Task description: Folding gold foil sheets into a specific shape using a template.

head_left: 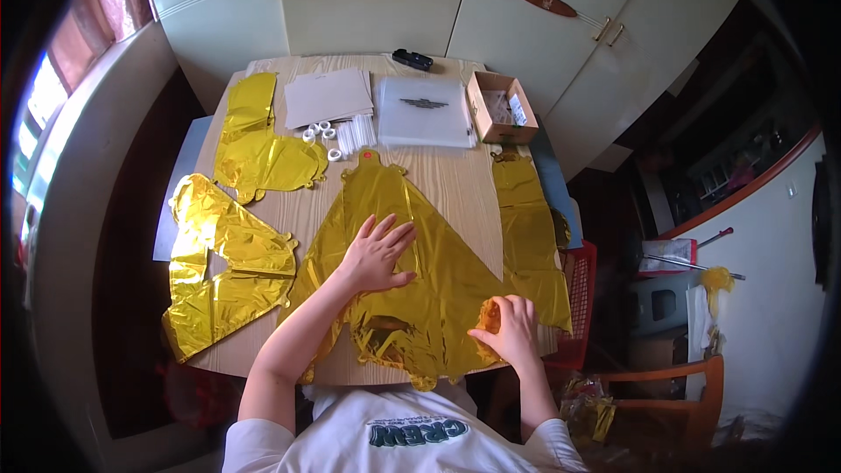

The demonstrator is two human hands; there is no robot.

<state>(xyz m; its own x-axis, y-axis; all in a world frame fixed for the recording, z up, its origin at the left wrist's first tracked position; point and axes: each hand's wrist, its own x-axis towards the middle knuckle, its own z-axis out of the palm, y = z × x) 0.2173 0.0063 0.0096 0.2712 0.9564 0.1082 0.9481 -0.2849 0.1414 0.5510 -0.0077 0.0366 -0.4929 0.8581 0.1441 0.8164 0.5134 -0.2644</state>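
Note:
A flat, uninflated gold foil balloon [438, 254] with a wide, pointed shape spreads across the middle of the table, its hanging tab toward the far side. My left hand [378, 254] lies on it, fingers spread and palm down. At the balloon's near right corner, my right hand [512, 330] is closed on a crumpled orange cloth [489, 322], which rests against the foil. Creases and dark reflections mark the balloon's lower left part.
More flat gold foil balloons lie at far left [263, 136], near left [232, 271] and right [530, 236]. Farther back are grey cards [328, 95], white tape rolls [334, 155], clear straws [357, 133], plastic bags [420, 127], a wooden box [501, 130] and a black object [412, 60].

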